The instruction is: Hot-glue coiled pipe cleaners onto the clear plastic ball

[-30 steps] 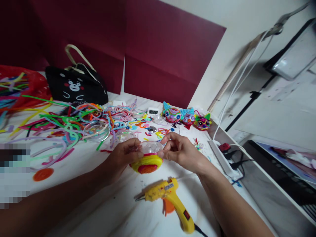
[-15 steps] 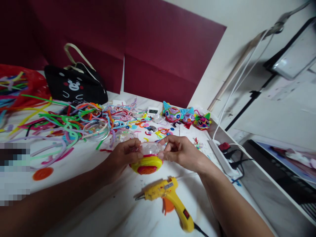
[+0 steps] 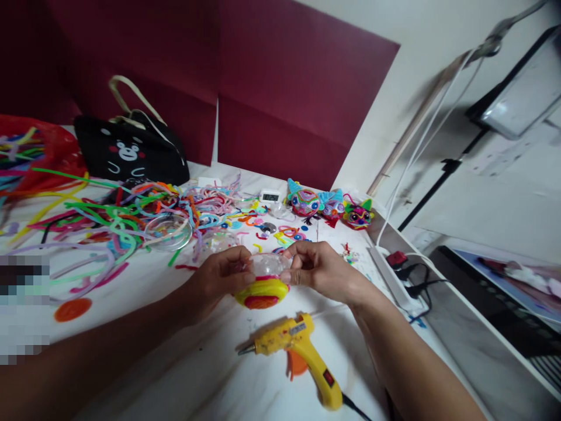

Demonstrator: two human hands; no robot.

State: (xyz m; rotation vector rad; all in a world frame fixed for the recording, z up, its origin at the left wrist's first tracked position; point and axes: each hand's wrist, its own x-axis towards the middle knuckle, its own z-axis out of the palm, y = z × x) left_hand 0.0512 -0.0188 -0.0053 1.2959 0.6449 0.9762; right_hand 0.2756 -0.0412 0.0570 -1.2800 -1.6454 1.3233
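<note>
Between my two hands is a rounded clear plastic shell [image 3: 262,292], its lower part covered with yellow, pink and orange pipe cleaner in rings. My left hand [image 3: 225,273] pinches its left edge with thumb and fingers. On the opposite edge, my right hand [image 3: 313,268] grips it the same way. The upper part of the shell is bare and see-through. Just below the hands a yellow glue gun [image 3: 295,345] lies on its side, its metal nozzle pointing left and its orange trigger showing.
Tangled pipe cleaners [image 3: 118,219] spread across the left, around a clear round dish [image 3: 169,232]. A black bag [image 3: 131,152] stands behind. Finished animal-face ornaments [image 3: 305,202] sit at the back, near a small digital clock [image 3: 269,196]. A power strip [image 3: 394,280] lies at right; an orange disc [image 3: 73,310] at left.
The view has shifted very slightly, moving the background a little to the left. Both hands keep hold of the shell, with barely any movement.
</note>
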